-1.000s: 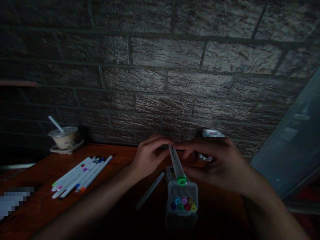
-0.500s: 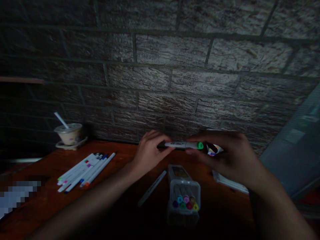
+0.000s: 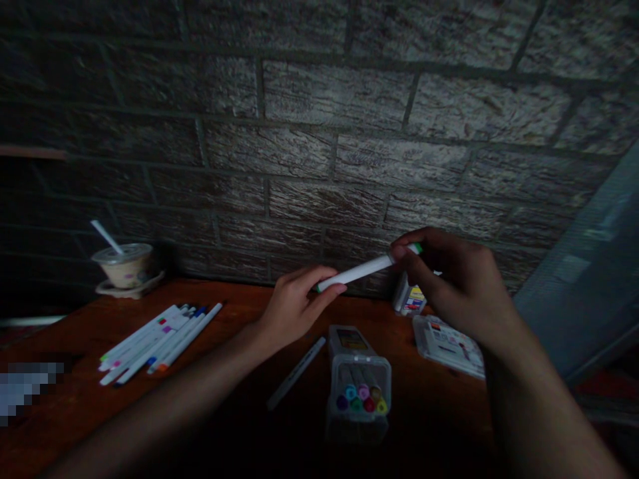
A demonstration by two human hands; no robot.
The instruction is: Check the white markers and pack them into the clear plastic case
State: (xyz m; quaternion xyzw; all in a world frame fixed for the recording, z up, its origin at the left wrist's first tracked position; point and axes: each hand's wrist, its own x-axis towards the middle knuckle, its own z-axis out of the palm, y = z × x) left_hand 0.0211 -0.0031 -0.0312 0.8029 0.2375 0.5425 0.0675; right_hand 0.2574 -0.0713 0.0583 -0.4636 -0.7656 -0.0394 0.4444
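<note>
A white marker with green ends is held up above the table between both hands, tilted with its right end higher. My left hand pinches its lower left end between thumb and fingers. Around the right end, by the green tip, my right hand has its thumb and fingers closed. Below the hands stands a clear plastic marker case, with several coloured marker ends facing me. One loose marker lies just left of the case.
Several white markers lie in a group on the wooden table. A lidded cup with a straw stands at the back left. Behind my right hand are a small clear box and a flat clear lid. A brick wall rises behind.
The marker has gone from nearly level to tilted, its right end raised, and more of its barrel shows. My right hand has moved up slightly, uncovering the small box and flat lid.
</note>
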